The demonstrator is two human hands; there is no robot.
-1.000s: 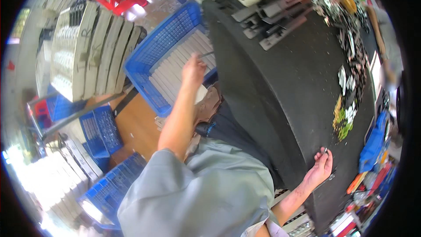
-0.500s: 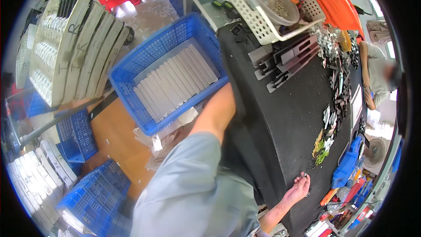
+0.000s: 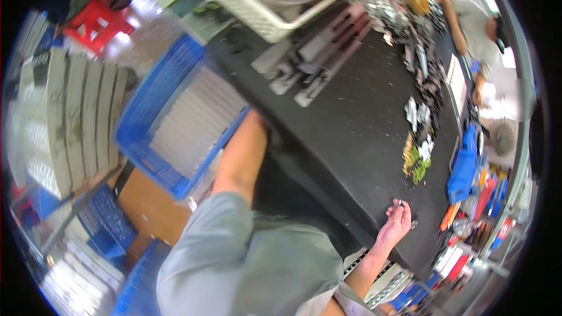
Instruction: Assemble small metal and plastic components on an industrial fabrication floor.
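While the left arm is reaching down past the near edge of the black table (image 3: 374, 140), the left hand (image 3: 261, 126) is slipping out of sight between that edge and the blue crate (image 3: 140, 140), so its grip cannot be told from this view. That crate is sitting just beside the table and is holding pale flat strips (image 3: 193, 120) laid side by side; judging by the reach, the hand is going for one of them or for something just under the table lip, and the next move would call for a sure grasp made by feel, since the edge is blocking the view. On the table's near corner, the right hand (image 3: 397, 223) is resting with its fingers curled round a small dark piece (image 3: 400, 203). Grey metal brackets (image 3: 316, 61) are lying across the far part of the black top, below a white basket (image 3: 263, 6), with small hardware strewn along the right side. Grey ribbed panels (image 3: 70, 117) are leaning at the left, a red stool (image 3: 96, 20) is standing beyond, and another person (image 3: 477, 41) is working at the far right.
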